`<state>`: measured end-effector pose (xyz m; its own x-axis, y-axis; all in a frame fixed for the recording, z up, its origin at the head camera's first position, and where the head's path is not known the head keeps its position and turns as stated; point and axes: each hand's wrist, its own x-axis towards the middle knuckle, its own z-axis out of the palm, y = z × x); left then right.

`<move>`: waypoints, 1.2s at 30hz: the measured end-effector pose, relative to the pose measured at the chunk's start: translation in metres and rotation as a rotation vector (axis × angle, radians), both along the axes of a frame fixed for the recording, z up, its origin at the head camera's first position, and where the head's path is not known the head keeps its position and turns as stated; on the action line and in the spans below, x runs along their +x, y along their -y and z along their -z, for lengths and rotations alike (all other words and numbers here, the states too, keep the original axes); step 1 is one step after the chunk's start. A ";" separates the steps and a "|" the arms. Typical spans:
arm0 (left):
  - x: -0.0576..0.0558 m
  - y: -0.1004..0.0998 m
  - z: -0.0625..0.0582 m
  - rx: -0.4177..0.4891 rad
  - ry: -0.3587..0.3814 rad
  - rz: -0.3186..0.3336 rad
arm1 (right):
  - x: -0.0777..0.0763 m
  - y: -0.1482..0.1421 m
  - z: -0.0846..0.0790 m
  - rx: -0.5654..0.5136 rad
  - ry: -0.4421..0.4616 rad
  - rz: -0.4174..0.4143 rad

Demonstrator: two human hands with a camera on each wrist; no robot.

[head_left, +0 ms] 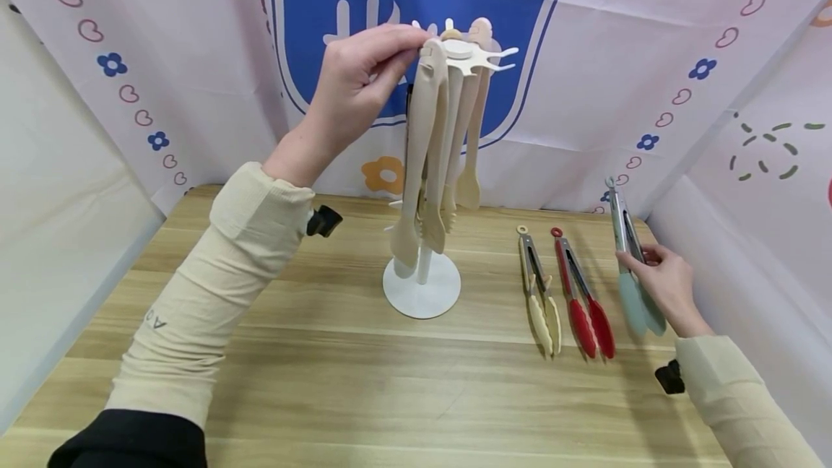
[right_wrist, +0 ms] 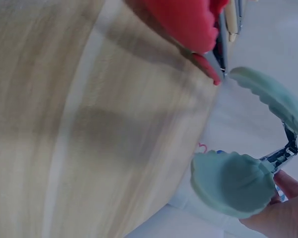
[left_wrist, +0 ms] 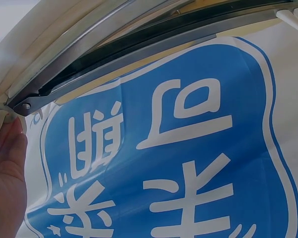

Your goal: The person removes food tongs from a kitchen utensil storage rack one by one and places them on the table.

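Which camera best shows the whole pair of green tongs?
The head view shows the green tongs from end to end, partly covered by the right hand. The right wrist view shows their tips close up but little else; the left wrist view shows none of them.

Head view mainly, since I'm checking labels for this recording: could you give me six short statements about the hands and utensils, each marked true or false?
1. The right hand holds the teal tongs. True.
2. The left hand rests on the table. False: it is raised, at the top of the utensil stand.
3. The utensil stand has a round white base. True.
4. In the head view, the red tongs lie left of the cream tongs. False: they lie to the right of them.
5. The red tongs and the cream tongs both lie on the table. True.
6. In the right wrist view, the teal tongs are fully closed. False: their two ends are apart.
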<state>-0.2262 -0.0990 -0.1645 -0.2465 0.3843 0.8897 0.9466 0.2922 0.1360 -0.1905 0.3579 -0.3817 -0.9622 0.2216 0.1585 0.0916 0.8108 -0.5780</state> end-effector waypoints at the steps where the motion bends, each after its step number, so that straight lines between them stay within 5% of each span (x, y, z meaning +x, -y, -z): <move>1: 0.000 0.000 0.000 0.000 -0.004 0.001 | 0.000 -0.001 0.002 0.007 0.009 0.001; 21: 0.000 0.000 0.000 0.002 0.009 0.006 | 0.002 -0.011 0.027 0.046 0.126 0.000; 36: 0.000 0.000 0.000 -0.005 0.003 0.009 | 0.000 -0.013 0.040 0.078 0.131 -0.057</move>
<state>-0.2263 -0.0989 -0.1643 -0.2456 0.3905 0.8872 0.9487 0.2847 0.1374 -0.1902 0.3711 -0.4219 -0.9863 0.1582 0.0456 0.1146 0.8587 -0.4995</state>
